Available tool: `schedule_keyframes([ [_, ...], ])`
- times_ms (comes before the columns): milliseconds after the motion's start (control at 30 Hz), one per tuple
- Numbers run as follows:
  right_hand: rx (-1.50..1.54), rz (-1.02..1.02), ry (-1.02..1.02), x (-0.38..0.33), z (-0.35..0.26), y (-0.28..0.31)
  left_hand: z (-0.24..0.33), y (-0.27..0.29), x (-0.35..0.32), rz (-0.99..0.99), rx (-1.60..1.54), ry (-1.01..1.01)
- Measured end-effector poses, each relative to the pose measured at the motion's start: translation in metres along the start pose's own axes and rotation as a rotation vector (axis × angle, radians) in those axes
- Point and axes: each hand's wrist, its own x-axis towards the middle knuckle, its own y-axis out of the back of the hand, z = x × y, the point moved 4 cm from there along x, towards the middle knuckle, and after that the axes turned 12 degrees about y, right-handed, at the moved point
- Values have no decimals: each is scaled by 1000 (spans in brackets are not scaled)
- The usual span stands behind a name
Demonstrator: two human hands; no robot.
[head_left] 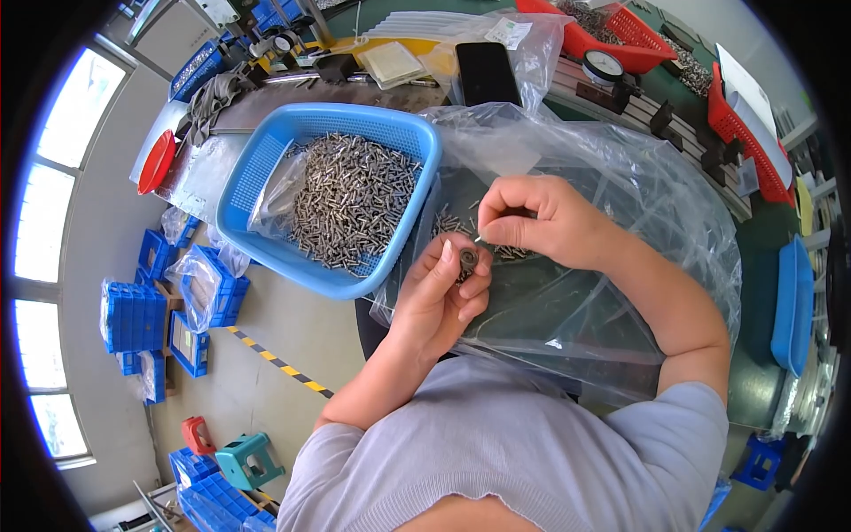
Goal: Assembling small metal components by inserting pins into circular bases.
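My left hand [433,297] is closed around a small round metal part [468,258] with a hole in its end. More small metal pieces seem to sit below it, mostly hidden by the fingers. Just above, my right hand [554,220] pinches a thin, shiny metal pin [479,238], its tip close to the round part; whether they touch I cannot tell. Loose metal pins [448,222] lie on a clear plastic sheet [612,310] behind and beside my hands. To the left, a blue plastic basket [232,191] holds a large heap of similar pins [355,199] and a clear bag [277,195].
A black phone [487,74] lies behind the sheet. At the back right are a dial gauge [603,66] on a metal rail and red baskets [643,55]. A red dish [157,162] is at far left. Blue crates [133,315] stand on the floor.
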Motion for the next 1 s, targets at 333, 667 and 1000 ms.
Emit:
schedule_keyframes([
  [333, 7, -53, 18, -3, -6, -12, 0, 0, 1, 48, 60, 11],
  [667, -113, -43, 245, -1, -2, -15, -1, -1, 3, 44, 88, 83],
  [1000, -245, 29, 229, -1, -8, -12, -2, 1, -1, 35, 20, 24],
])
